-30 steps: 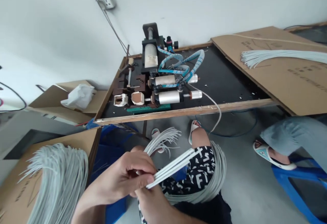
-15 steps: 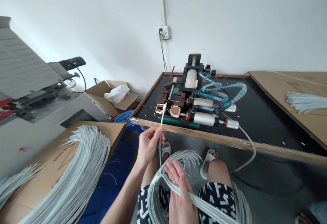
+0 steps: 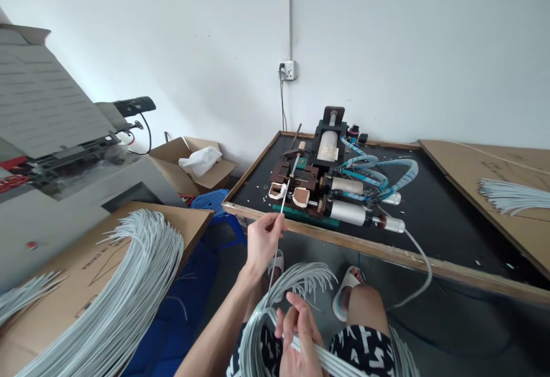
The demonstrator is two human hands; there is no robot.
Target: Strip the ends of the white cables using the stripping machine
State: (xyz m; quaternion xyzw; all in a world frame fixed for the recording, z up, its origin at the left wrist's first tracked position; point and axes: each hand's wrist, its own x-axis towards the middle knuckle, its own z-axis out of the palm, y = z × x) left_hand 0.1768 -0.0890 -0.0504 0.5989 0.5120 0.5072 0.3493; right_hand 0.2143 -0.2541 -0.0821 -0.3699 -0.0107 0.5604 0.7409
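My left hand (image 3: 267, 238) pinches one thin white cable (image 3: 283, 200) between thumb and fingers. That cable runs up from the fingertips into the jaws of a pneumatic clamping machine (image 3: 299, 179) at the table's front left corner. Its lower part trails down from my hand to a looped bundle of white cables (image 3: 253, 331) on my lap. My right hand (image 3: 301, 334) is loosely curled about this bundle, whose strands pass by its palm and leave to the right. Part of the grip there is hidden. The bundle's loose ends fan out between my knees.
The black table (image 3: 438, 216) has a raised wooden rim. Blue air hoses (image 3: 399, 168) loop at the machine's right. Cardboard with more cables (image 3: 515, 193) lies far right. On the left, a large cable bundle (image 3: 141, 262) rests on cardboard beside a grey machine (image 3: 77, 205), near an open box (image 3: 172, 162).
The view has tilted up slightly. My left hand still pinches the cable at the machine's jaws. My right hand's fingers, straighter before, are now more curled by the bundle.
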